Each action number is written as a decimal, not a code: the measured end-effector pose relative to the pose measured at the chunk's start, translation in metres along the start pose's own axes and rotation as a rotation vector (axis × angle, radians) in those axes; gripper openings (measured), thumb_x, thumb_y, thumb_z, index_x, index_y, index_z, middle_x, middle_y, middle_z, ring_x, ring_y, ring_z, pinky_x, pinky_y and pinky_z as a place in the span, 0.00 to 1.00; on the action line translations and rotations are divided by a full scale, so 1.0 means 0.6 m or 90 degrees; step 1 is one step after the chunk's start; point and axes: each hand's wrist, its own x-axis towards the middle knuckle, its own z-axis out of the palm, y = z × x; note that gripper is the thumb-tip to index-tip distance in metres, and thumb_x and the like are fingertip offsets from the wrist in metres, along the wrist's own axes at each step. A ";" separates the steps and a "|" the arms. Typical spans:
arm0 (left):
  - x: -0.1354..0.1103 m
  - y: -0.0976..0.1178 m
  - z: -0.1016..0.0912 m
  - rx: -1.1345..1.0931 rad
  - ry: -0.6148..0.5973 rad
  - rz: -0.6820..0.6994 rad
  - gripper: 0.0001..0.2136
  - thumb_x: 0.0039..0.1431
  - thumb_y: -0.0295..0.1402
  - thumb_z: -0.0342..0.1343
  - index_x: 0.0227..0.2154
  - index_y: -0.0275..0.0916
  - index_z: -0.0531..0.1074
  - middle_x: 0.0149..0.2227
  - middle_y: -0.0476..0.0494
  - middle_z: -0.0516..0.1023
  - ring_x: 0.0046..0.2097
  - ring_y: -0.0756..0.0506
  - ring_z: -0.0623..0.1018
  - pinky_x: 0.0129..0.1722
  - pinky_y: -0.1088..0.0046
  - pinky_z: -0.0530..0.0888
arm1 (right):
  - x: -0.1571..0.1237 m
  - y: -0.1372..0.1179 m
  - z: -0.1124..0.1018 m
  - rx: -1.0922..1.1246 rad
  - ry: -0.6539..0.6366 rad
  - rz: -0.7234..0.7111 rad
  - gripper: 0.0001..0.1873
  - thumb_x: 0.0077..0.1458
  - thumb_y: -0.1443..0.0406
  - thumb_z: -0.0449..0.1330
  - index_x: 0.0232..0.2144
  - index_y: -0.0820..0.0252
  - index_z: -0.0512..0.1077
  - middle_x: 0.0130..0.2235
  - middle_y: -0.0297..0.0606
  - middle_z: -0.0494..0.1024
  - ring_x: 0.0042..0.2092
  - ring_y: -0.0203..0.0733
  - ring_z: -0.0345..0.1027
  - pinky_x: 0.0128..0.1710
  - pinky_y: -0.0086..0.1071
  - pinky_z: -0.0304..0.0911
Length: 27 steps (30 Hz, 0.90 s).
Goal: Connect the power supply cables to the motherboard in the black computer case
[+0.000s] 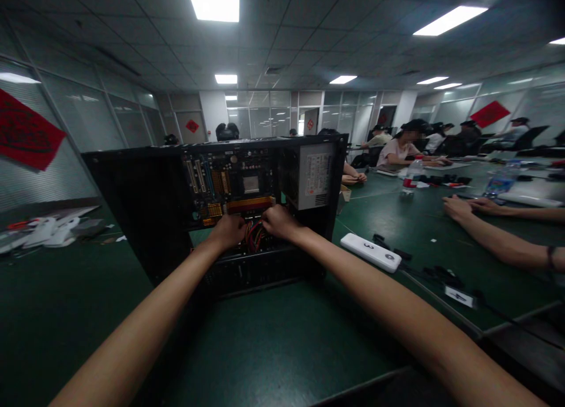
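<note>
An open black computer case (339, 177) stands on the green table in front of me. Inside it are a motherboard (209, 160) and, at the upper right, a grey power supply (314, 180) with a label. A bundle of thin coloured cables (255, 237), some of them red, hangs low in the case. My left hand (229, 230) is closed at the left side of these cables. From the right, my right hand (278, 222) grips the same bundle just below the red and yellow memory slots (251, 205). The fingertips of both hands are partly hidden.
Right of the case lies a white power strip (371, 252) with black cords. Another person's hands (459, 207) rest farther right, near a plastic bottle (411, 177). White parts (48, 230) lie on the left of the table. Other people sit in the background.
</note>
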 end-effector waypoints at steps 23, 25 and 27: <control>-0.012 0.028 -0.015 0.035 -0.026 -0.060 0.17 0.64 0.41 0.45 0.35 0.40 0.79 0.37 0.38 0.81 0.37 0.42 0.80 0.34 0.72 0.69 | -0.008 -0.001 -0.019 -0.061 0.000 -0.039 0.15 0.60 0.69 0.53 0.40 0.69 0.79 0.41 0.56 0.80 0.44 0.51 0.76 0.42 0.34 0.67; -0.014 0.027 -0.020 0.034 -0.019 -0.054 0.16 0.64 0.40 0.47 0.35 0.40 0.79 0.36 0.38 0.81 0.38 0.42 0.80 0.33 0.72 0.69 | -0.011 -0.002 -0.025 -0.065 -0.004 -0.045 0.15 0.61 0.68 0.53 0.40 0.69 0.79 0.41 0.56 0.80 0.44 0.51 0.76 0.42 0.34 0.67; -0.021 0.026 -0.031 0.035 0.002 -0.064 0.16 0.63 0.39 0.47 0.35 0.40 0.79 0.36 0.38 0.82 0.39 0.41 0.80 0.34 0.72 0.68 | -0.017 -0.006 -0.033 -0.069 -0.004 -0.052 0.15 0.62 0.68 0.52 0.40 0.69 0.79 0.41 0.56 0.80 0.44 0.50 0.76 0.42 0.34 0.66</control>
